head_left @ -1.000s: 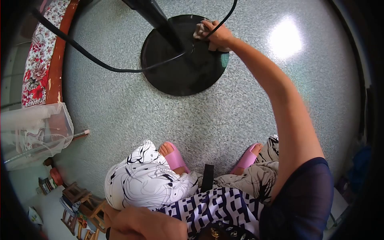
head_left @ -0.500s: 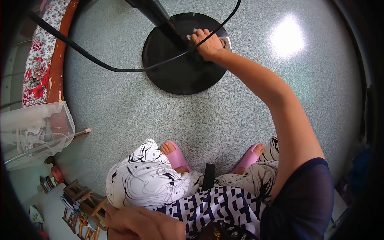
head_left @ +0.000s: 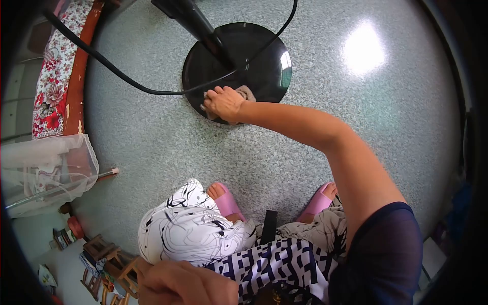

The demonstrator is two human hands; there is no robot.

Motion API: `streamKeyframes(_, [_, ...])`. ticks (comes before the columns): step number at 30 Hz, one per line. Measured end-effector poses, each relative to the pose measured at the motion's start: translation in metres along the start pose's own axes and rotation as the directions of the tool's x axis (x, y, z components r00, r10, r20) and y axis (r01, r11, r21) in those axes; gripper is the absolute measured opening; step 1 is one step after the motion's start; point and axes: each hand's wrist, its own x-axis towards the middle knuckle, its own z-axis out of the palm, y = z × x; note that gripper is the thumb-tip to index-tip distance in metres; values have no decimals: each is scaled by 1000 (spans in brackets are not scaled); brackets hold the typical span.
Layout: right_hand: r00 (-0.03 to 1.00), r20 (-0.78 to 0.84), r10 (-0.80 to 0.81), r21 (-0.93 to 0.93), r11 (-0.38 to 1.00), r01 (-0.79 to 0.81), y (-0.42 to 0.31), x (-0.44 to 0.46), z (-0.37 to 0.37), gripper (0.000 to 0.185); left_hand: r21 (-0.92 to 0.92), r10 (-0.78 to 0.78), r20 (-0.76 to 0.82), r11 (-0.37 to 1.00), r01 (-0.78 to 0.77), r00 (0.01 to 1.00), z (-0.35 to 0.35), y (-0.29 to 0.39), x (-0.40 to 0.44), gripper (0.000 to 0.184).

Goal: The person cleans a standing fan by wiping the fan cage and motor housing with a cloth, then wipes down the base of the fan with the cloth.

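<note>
My right hand (head_left: 223, 104) is closed over a greyish-brown cloth (head_left: 246, 93), pressing it on the near-left rim of a glossy black round base (head_left: 264, 86). Bits of the cloth show beside the fingers and behind the wrist. From the base rises a black pole (head_left: 190, 23), slanting toward the upper left in view. A black cord (head_left: 122, 82) hangs in a loop in front of the base. Close to the camera at the bottom, my left hand (head_left: 188, 284) has its fingers curled; whatever may be inside them is hidden.
Speckled grey floor (head_left: 152, 137) surrounds the base. At left are a flowered cloth (head_left: 53, 96) on a reddish-brown edge and a sheer lace-edged cover (head_left: 56, 162). Small wooden stools (head_left: 122, 269) stand lower left. My feet wear pink slippers (head_left: 229, 203).
My right hand has slid the cloth from the far right part of the base to its near-left rim. My left hand stays almost where it was.
</note>
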Motion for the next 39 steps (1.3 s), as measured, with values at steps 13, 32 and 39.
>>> streamKeyframes(13, [890, -91, 446, -372, 814, -446, 35, 74, 18, 61, 65, 83, 47, 994, -86, 995, -21, 5, -5, 16])
streamKeyframes(32, [994, 93, 53, 87, 994, -61, 17, -21, -17, 27, -14, 15, 38, 1000, -14, 999, -3, -1, 4, 17])
streamKeyframes(39, [977, 214, 22, 205, 976, -67, -3, -55, -31, 34, -7, -21, 37, 1000, 21, 999, 3, -5, 5, 18])
